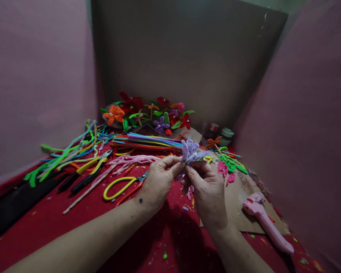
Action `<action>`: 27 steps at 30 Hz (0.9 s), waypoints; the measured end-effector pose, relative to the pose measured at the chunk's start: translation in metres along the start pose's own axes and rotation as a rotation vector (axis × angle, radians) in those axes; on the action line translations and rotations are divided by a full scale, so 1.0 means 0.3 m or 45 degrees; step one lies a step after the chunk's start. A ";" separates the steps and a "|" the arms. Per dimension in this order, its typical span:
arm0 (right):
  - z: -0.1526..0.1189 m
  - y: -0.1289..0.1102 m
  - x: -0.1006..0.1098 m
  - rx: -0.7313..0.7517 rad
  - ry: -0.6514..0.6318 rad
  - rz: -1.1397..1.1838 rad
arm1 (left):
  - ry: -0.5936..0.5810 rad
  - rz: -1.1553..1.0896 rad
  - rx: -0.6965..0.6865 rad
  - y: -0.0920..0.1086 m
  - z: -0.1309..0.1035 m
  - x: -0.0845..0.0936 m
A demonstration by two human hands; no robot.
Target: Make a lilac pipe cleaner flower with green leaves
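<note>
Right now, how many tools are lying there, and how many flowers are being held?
Yellow-and-black pliers: 1
Yellow-and-red scissors: 1
Pink glue gun: 1
Purple pipe-cleaner flower, left hand and right hand: 1
Total: 4

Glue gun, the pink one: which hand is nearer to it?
Right. The right hand is left of the glue gun; the left hand is farther left.

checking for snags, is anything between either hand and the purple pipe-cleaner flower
Nothing visible: the left hand and right hand both pinch the purple pipe-cleaner flower near its base. The scissors on the red cloth are partly hidden behind the left hand, not between it and the flower.
</note>
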State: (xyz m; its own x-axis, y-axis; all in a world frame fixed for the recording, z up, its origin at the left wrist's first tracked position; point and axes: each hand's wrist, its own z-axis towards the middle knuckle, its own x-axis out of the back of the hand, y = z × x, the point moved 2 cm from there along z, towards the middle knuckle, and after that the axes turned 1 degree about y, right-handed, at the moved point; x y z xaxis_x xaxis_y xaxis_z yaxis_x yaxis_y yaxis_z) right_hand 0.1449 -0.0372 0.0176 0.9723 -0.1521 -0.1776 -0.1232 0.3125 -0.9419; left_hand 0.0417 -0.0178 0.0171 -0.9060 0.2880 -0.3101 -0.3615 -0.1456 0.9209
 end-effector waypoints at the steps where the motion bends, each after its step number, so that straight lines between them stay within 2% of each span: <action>1: 0.002 0.002 0.003 0.000 -0.005 0.000 | -0.003 0.001 0.006 0.001 0.000 0.001; 6: 0.019 0.018 0.017 -0.006 -0.033 0.072 | 0.047 0.054 -0.003 0.004 0.001 0.006; 11: 0.038 0.035 0.026 -0.065 -0.069 0.263 | 0.000 -0.009 0.023 -0.009 0.002 0.006; 14: 0.043 0.042 0.029 -0.107 -0.025 0.368 | 0.018 -0.009 0.061 -0.020 0.005 0.013; 19: 0.042 0.044 0.030 -0.168 0.050 0.472 | -0.022 -0.170 0.178 -0.025 0.007 0.014; 27: 0.055 0.040 0.027 -0.336 0.002 0.544 | 0.011 -0.126 0.222 -0.016 0.004 0.006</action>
State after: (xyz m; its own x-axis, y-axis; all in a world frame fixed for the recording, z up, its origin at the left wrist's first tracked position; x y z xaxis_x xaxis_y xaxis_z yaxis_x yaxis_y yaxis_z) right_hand 0.1547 -0.0193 0.0096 0.8238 -0.0637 -0.5633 -0.5565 0.0990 -0.8249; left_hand 0.0420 -0.0153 0.0123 -0.8701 0.2848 -0.4023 -0.4059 0.0490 0.9126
